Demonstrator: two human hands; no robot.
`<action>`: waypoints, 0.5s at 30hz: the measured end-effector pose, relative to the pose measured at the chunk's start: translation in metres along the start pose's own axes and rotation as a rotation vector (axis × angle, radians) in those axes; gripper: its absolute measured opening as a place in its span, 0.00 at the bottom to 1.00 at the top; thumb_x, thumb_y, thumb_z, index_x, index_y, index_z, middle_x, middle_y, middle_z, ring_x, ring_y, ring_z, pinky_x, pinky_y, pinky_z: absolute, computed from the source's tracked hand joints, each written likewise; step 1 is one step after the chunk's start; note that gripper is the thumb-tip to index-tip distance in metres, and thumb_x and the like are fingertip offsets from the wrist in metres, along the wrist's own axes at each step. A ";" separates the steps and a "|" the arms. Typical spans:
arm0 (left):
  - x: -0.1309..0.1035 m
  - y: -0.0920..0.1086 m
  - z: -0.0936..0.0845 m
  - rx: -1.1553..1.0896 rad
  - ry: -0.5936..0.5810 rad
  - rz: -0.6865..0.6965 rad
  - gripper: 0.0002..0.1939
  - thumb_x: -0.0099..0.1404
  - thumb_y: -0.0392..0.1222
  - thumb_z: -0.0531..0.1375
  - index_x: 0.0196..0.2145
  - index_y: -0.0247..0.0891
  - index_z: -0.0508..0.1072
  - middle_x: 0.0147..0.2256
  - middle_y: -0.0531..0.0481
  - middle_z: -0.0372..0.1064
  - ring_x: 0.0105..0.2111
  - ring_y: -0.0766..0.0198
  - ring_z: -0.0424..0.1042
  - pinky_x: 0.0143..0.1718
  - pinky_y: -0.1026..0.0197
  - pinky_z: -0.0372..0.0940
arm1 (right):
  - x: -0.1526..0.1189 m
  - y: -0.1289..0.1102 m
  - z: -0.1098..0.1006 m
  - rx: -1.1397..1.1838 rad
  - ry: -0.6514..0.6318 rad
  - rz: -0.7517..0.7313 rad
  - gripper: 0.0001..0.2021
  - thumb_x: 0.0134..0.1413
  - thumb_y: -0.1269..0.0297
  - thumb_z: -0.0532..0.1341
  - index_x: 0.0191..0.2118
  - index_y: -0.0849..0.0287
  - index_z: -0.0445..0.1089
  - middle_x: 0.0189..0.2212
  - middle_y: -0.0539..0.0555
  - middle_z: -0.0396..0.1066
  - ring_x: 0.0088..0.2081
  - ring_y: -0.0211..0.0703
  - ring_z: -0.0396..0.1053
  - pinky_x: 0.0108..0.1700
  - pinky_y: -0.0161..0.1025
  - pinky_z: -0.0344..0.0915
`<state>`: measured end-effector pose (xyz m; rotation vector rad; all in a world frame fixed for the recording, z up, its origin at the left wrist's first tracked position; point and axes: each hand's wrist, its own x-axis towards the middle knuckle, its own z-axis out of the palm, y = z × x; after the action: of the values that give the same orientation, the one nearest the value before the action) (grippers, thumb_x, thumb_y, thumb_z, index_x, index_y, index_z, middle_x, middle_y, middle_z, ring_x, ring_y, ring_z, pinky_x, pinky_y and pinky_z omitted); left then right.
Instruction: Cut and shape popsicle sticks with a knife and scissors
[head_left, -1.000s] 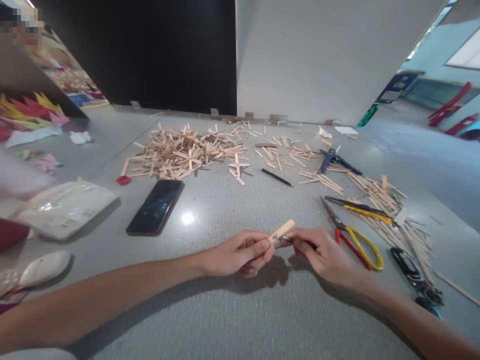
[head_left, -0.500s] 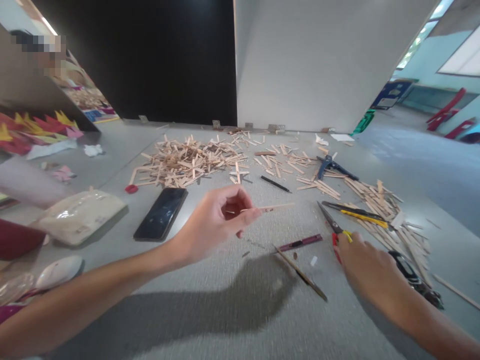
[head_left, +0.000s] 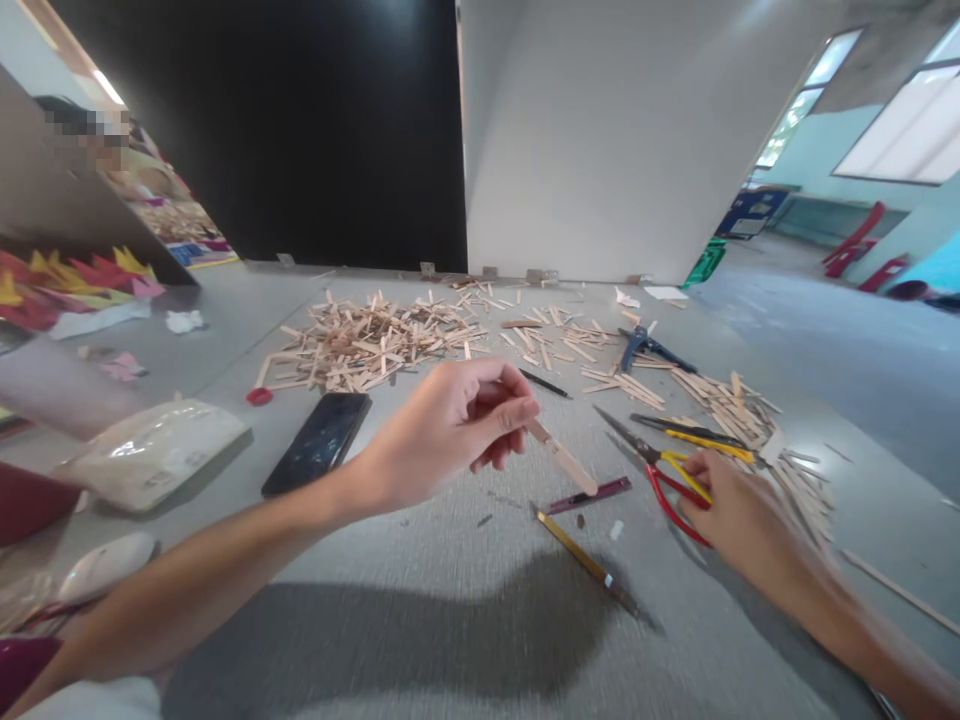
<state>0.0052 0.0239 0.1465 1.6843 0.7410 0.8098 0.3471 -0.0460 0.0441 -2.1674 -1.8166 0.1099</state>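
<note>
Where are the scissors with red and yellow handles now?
In the head view, the scissors are right of centre, the right hand on their handles, beside the yellow-black tool.

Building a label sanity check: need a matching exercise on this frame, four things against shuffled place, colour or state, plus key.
Things:
1. scissors
2. wooden stick with dark marks
3. phone
4. pliers

Descriptions:
A. lying flat, between the left forearm and the stick pile
B. dark blue handles
C. red and yellow handles, right hand on them
D. held in the left hand

Pairs: 1-C, 2-D, 3-A, 4-B
</note>
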 end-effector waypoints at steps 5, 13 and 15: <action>-0.002 0.007 -0.003 0.114 -0.112 0.009 0.11 0.81 0.36 0.55 0.37 0.38 0.70 0.26 0.53 0.75 0.21 0.71 0.71 0.20 0.73 0.61 | -0.020 -0.046 -0.021 0.688 -0.273 -0.064 0.31 0.61 0.26 0.60 0.32 0.53 0.73 0.27 0.53 0.73 0.29 0.51 0.75 0.32 0.43 0.73; -0.008 0.002 -0.001 0.341 -0.050 0.087 0.19 0.82 0.38 0.52 0.29 0.40 0.66 0.20 0.57 0.66 0.19 0.72 0.60 0.21 0.70 0.56 | -0.089 -0.067 0.010 1.328 -0.654 -0.077 0.39 0.57 0.17 0.58 0.39 0.54 0.75 0.24 0.47 0.66 0.22 0.39 0.63 0.27 0.38 0.70; -0.009 0.001 0.001 0.393 -0.039 0.128 0.19 0.81 0.37 0.52 0.28 0.40 0.66 0.21 0.57 0.65 0.20 0.72 0.60 0.23 0.69 0.56 | -0.095 -0.064 0.019 1.267 -0.695 -0.124 0.43 0.46 0.11 0.57 0.34 0.53 0.75 0.24 0.49 0.67 0.18 0.37 0.58 0.20 0.35 0.60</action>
<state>0.0006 0.0163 0.1459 2.1104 0.8093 0.7497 0.2631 -0.1257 0.0311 -1.1066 -1.4065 1.6219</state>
